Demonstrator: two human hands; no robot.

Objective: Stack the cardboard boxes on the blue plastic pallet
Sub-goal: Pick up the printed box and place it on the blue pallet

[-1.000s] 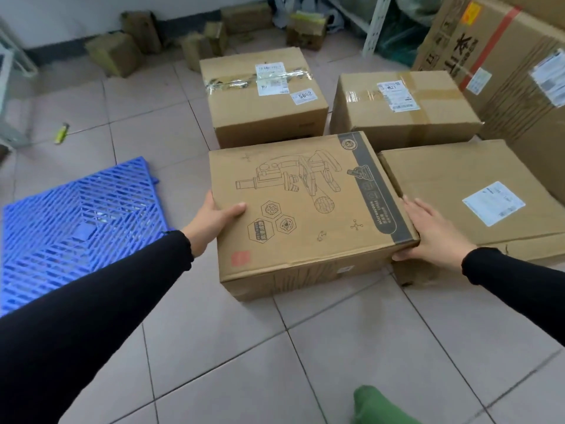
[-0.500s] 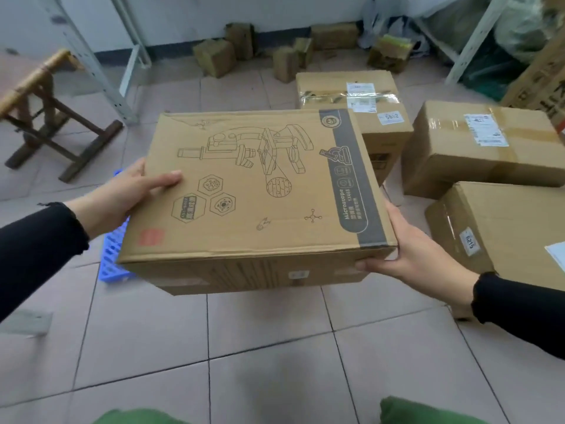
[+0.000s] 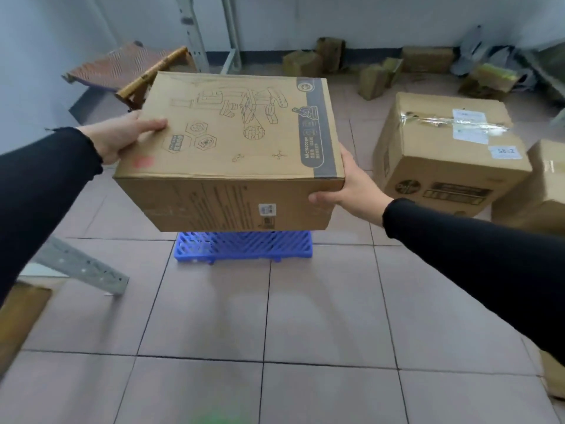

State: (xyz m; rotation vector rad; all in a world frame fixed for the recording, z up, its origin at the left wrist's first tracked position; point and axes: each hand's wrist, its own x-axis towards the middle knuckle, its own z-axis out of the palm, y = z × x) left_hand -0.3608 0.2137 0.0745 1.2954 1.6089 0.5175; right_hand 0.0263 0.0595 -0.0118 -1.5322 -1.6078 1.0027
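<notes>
I hold a flat cardboard box (image 3: pixel 232 139) printed with a microscope drawing and a dark stripe, up in the air at chest height. My left hand (image 3: pixel 120 139) grips its left edge with the thumb on top. Under its right front corner my right hand (image 3: pixel 348 185) supports it. The blue plastic pallet (image 3: pixel 244 244) lies on the tiled floor right below and behind the box; only its near edge shows. A taped cardboard box (image 3: pixel 446 148) with white labels sits on the floor to the right.
A wooden stool (image 3: pixel 128 68) stands at the back left by grey metal shelf uprights (image 3: pixel 195 29). A perforated metal bar (image 3: pixel 82 267) lies at the left. Several small brown packages (image 3: pixel 376 79) line the back wall. Another box (image 3: pixel 547 185) is cut off at the right edge.
The box was lifted off the floor from among the other boxes and carried left. The view swung with it, and the box now hangs over the blue pallet.
</notes>
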